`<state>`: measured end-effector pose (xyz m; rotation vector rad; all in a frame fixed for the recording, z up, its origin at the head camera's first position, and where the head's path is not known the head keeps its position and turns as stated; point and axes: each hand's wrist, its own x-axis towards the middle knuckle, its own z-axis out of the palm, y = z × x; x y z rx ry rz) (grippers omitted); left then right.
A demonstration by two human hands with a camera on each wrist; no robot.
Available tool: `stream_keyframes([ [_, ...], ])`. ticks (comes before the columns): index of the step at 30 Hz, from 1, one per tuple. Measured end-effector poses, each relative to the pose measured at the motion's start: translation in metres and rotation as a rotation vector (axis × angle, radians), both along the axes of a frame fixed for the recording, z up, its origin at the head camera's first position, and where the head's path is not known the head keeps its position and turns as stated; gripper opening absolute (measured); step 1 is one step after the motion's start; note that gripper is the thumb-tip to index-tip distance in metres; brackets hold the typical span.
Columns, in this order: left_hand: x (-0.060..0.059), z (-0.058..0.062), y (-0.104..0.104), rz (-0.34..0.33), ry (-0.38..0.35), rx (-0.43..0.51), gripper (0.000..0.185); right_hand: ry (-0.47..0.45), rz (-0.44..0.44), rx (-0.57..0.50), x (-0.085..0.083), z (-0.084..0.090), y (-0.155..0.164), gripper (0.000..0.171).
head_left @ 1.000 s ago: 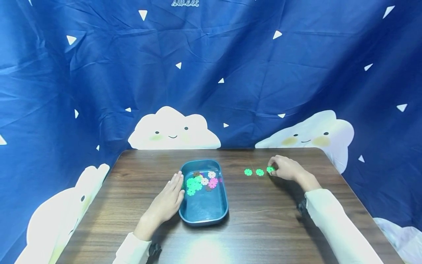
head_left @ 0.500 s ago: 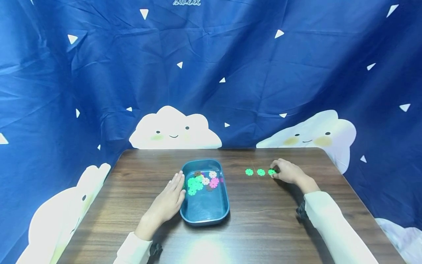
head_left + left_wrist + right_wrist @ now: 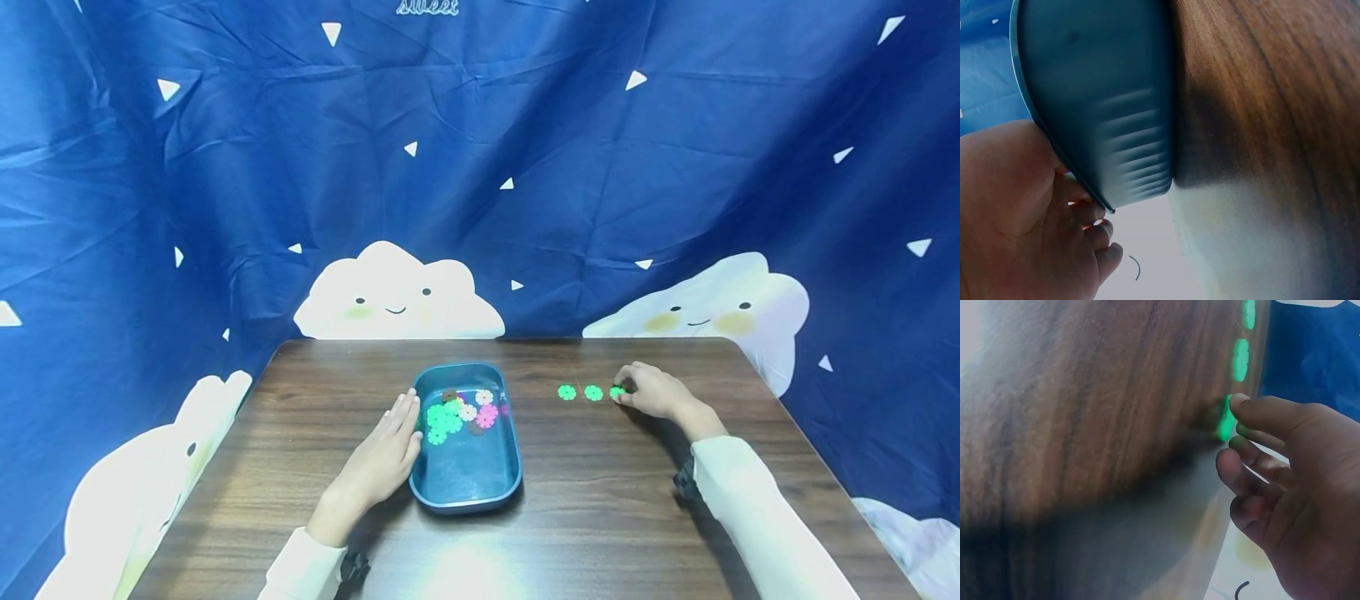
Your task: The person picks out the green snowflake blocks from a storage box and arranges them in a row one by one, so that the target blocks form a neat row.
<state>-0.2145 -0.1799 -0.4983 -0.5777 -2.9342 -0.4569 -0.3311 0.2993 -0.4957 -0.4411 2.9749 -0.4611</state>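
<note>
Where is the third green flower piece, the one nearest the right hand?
In the head view the third green flower piece lies on the table, right of the blue tray, ending a row of three, with the right hand touching it.

Left hand (image 3: 380,461) flat against blue tray (image 3: 466,493), right hand (image 3: 655,391) touching end green disc (image 3: 617,392) on table (image 3: 585,500)

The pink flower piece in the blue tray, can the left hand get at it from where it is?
Probably yes: the left hand rests open against the blue tray, which has no lid, and the pink flower piece lies uncovered among the others.
</note>
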Motion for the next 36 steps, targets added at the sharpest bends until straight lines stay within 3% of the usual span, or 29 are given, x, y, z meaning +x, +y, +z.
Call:
stream_keyframes([
  [7, 0.000, 0.001, 0.000, 0.000, -0.015, 0.000, 0.056, 0.010, 0.054, -0.082, -0.002, 0.021, -0.023, 0.009],
  [16, 0.001, 0.000, 0.001, 0.011, -0.020, -0.008, 0.058, 0.087, 0.181, 0.007, 0.004, 0.066, -0.088, 0.008],
  [23, 0.001, 0.002, 0.001, 0.010, -0.029, -0.002, 0.057, 0.137, 0.303, 0.040, 0.007, 0.090, -0.139, 0.006],
  [29, 0.000, 0.002, 0.001, 0.001, -0.030, -0.006, 0.057, 0.123, 0.370, 0.052, 0.009, 0.101, -0.176, 0.010],
  [36, 0.001, 0.001, 0.001, 0.015, -0.031, -0.013, 0.058, 0.093, 0.455, 0.105, 0.013, 0.103, -0.216, 0.010],
])
